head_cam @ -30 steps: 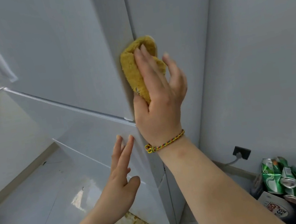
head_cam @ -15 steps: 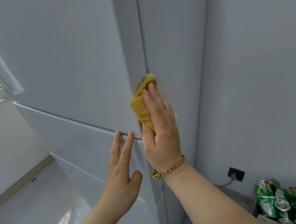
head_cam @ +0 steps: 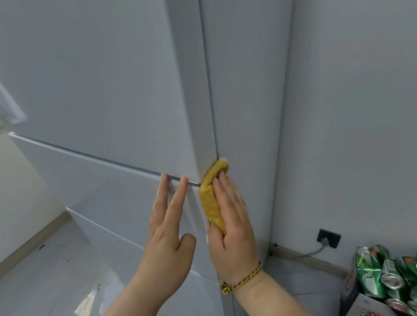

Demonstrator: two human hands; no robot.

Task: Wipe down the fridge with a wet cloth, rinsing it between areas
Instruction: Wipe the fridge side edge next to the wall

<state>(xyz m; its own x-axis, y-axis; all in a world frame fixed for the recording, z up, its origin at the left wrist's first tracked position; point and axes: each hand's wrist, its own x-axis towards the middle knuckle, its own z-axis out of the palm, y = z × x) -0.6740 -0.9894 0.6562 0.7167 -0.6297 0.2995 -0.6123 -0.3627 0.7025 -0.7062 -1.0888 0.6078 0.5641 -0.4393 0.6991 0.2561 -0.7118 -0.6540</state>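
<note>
— Where is the cloth [head_cam: 212,201] now?
— On the corner edge of the fridge [head_cam: 241,98], at the seam [head_cam: 110,164] under the upper door [head_cam: 98,88]. The right hand [head_cam: 230,231] presses it flat, fingers [head_cam: 225,193] straight and together. The left hand [head_cam: 170,248] rests on the drawer front [head_cam: 115,194], fingers [head_cam: 179,203] spread.
— Much left?
— I think yes: the lower drawer [head_cam: 137,264], and a rinse. No water is in view.

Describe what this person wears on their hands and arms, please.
No sleeves, gloves or rings show. The left hand wears nothing; the right hand has at its wrist a thin braided cord bracelet, yellow with red and dark flecks, knotted at one side.
</note>
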